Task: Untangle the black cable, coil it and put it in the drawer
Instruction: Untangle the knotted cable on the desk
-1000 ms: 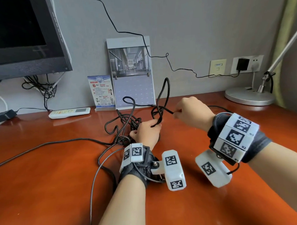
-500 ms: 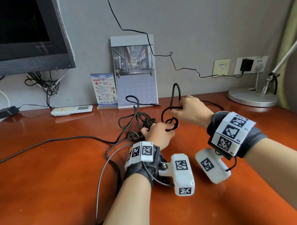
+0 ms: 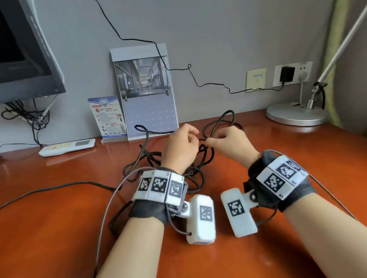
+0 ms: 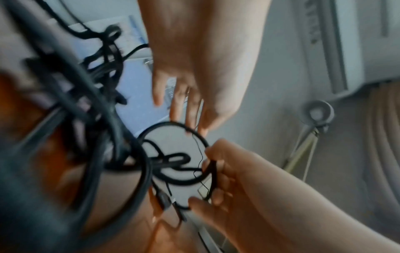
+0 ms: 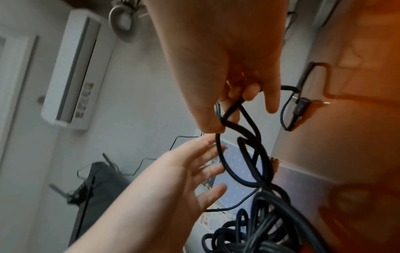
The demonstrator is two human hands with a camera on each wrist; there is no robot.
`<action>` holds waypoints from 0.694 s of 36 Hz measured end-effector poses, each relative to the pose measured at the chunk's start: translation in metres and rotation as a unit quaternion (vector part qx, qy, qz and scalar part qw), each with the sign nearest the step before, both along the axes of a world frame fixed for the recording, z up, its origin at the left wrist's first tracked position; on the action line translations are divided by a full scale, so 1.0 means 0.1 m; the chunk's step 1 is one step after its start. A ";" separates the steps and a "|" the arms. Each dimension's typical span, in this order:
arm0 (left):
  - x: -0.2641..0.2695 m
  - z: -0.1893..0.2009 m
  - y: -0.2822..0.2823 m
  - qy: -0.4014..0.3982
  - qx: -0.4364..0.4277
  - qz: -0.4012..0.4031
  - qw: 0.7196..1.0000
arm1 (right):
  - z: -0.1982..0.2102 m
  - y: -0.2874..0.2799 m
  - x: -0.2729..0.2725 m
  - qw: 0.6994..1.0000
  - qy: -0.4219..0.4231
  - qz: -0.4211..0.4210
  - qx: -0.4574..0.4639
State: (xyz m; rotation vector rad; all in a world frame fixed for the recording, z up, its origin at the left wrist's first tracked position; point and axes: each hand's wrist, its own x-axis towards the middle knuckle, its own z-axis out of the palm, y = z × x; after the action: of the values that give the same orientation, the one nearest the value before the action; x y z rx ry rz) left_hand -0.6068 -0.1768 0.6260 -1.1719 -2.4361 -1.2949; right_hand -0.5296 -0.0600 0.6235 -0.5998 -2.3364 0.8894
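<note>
The black cable (image 3: 227, 114) lies in a tangled heap (image 3: 150, 155) on the wooden desk (image 3: 57, 236), under and behind both hands. My right hand (image 3: 226, 141) pinches a loop of it just above the heap; in the right wrist view the strand (image 5: 249, 130) runs out between thumb and fingers (image 5: 216, 123). My left hand (image 3: 191, 136) is beside it with fingers straight and spread (image 5: 205, 154), its fingertips (image 4: 190, 130) touching the loop (image 4: 184, 182). One plug end (image 5: 301, 106) rests on the desk. No drawer is in view.
A monitor (image 3: 19, 51) stands at the back left, with a remote (image 3: 66, 147) below it. A leaflet stand (image 3: 109, 118) and a calendar (image 3: 147, 94) lean on the wall. A lamp base (image 3: 296, 114) sits back right. A grey cable (image 3: 45, 189) crosses the desk's left.
My left hand has let go of the heap, risen and opened its fingers against the loop. My right hand has brought the loop lower and nearer the left.
</note>
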 end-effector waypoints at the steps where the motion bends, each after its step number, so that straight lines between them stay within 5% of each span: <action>1: -0.01 0.05 0.05 -0.005 -0.040 -0.015 0.999 | -0.04 0.03 0.01 1.000 0.014 0.005 -0.022; 6: -0.08 0.15 0.19 0.001 -0.164 -0.040 0.986 | -0.17 0.11 0.02 0.993 0.043 0.037 -0.104; 25: 0.09 0.30 0.00 -0.062 -0.162 -0.063 0.983 | -0.19 0.10 0.05 0.991 0.057 0.088 -0.083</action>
State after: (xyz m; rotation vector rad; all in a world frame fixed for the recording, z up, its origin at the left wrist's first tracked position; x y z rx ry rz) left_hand -0.5981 -0.1765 0.6558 -1.3795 -2.7845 -1.0553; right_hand -0.5246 -0.0503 0.6041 -0.4016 -2.2527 1.1748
